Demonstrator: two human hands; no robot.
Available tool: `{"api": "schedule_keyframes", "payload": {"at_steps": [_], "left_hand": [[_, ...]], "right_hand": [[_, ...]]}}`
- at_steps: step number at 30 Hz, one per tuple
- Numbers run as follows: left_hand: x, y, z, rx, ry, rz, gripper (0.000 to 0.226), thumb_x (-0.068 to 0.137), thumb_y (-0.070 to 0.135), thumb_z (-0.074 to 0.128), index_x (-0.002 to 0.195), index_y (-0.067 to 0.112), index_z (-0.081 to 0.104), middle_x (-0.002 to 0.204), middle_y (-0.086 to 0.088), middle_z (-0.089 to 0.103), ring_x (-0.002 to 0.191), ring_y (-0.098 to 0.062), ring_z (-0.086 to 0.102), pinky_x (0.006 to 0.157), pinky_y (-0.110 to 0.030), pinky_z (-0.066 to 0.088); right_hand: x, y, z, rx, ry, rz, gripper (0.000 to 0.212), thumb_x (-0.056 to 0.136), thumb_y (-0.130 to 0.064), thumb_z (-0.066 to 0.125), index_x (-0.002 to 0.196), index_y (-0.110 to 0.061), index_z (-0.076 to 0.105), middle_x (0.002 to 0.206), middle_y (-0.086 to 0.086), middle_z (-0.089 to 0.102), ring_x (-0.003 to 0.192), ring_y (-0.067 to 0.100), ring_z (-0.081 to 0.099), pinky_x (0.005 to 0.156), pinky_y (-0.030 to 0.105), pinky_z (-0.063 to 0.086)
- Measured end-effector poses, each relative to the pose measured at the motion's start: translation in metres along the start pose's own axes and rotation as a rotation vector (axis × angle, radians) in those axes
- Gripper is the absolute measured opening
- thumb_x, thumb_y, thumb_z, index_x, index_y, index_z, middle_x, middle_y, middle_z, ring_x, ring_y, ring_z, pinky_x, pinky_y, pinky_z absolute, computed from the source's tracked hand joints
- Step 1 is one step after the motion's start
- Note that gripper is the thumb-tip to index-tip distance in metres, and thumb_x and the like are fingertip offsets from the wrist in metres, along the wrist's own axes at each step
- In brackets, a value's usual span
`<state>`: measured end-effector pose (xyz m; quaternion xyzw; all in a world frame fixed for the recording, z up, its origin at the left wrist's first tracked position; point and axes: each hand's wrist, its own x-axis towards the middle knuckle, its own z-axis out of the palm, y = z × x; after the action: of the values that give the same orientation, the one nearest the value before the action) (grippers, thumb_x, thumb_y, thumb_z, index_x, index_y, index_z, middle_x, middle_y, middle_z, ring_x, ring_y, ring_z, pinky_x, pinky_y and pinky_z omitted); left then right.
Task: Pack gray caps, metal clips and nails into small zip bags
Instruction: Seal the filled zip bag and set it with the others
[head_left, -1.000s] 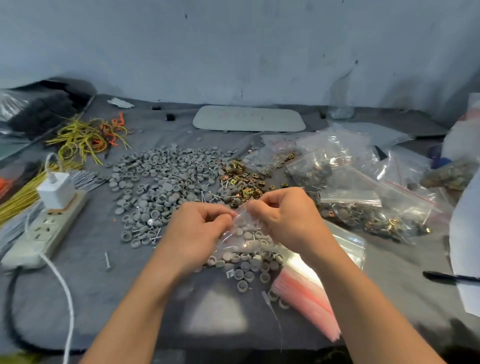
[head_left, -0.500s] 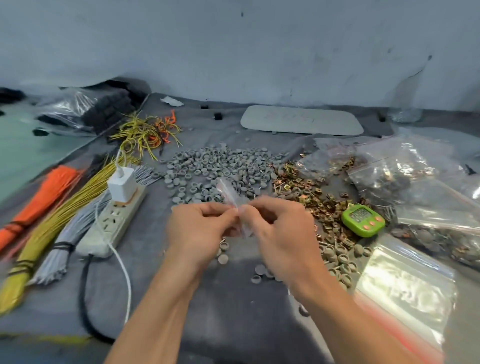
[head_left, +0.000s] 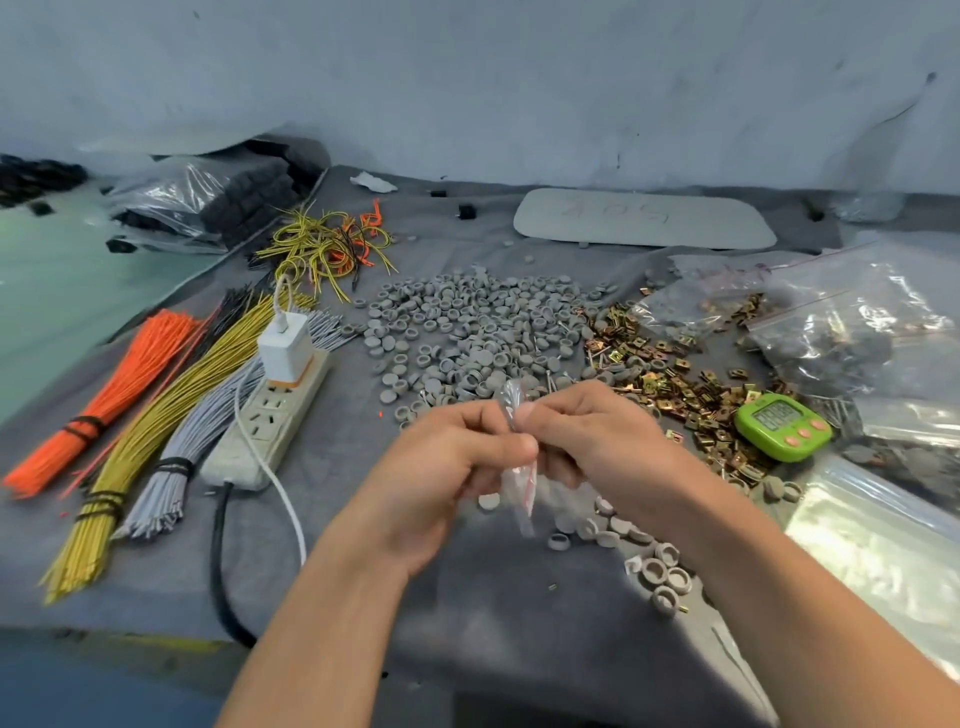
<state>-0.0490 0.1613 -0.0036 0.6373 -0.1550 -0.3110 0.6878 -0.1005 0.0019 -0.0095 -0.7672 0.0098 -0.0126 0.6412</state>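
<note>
Pinching a small zip bag just left of the green timer, the left hand and the right hand are each gripping one side of its mouth with curled fingers, the bag hanging limp and apparently empty above the counter. The step looks like opening the seal, which is likely going best with thumbs rubbing the lips apart near the red strip, not tugging the thin film. The gray caps are lying heaped beyond and left of the timer, the metal clips spreading just beside it.
</note>
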Motion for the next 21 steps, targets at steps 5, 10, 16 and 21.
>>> {"api": "schedule_keyframes", "payload": {"at_steps": [5,10,16,21], "left_hand": [[0.000,0.004,0.009,-0.295,0.022,-0.069,0.022,0.055,-0.002,0.070,0.059,0.012,0.053,0.044,0.004,0.039,0.038,-0.007,0.030,0.051,-0.026,0.020],[0.004,0.001,0.005,0.375,0.631,0.138,0.031,0.072,0.002,0.073,0.049,0.015,0.056,0.042,0.011,0.045,0.037,-0.003,0.037,0.044,-0.019,0.031],[-0.006,-0.009,0.036,0.828,0.863,0.456,0.016,0.075,0.033,0.072,0.072,0.029,0.057,0.061,0.015,0.062,0.058,-0.009,0.057,0.061,-0.032,0.049],[-0.008,-0.013,0.044,0.830,0.674,0.683,0.017,0.086,0.020,0.075,0.087,0.032,0.062,0.080,0.018,0.066,0.070,-0.003,0.060,0.066,-0.017,0.045]], "right_hand": [[-0.004,-0.013,-0.003,-0.030,0.002,0.027,0.049,0.106,-0.022,0.055,0.059,-0.014,0.060,0.050,-0.006,0.047,0.050,0.014,0.033,0.056,0.032,0.022],[-0.017,-0.014,-0.018,-0.600,0.284,0.062,0.053,0.102,-0.033,0.061,0.057,-0.009,0.051,0.048,-0.006,0.051,0.042,0.012,0.043,0.040,0.019,0.031],[-0.022,-0.013,0.008,-0.879,0.624,-0.243,0.029,0.081,-0.013,0.080,0.065,-0.026,0.060,0.054,-0.016,0.049,0.056,0.010,0.050,0.060,0.027,0.037],[-0.018,-0.001,0.008,-0.591,0.387,-0.219,0.021,0.093,-0.012,0.062,0.075,-0.020,0.070,0.054,-0.014,0.056,0.053,0.006,0.049,0.055,0.029,0.041]]}}
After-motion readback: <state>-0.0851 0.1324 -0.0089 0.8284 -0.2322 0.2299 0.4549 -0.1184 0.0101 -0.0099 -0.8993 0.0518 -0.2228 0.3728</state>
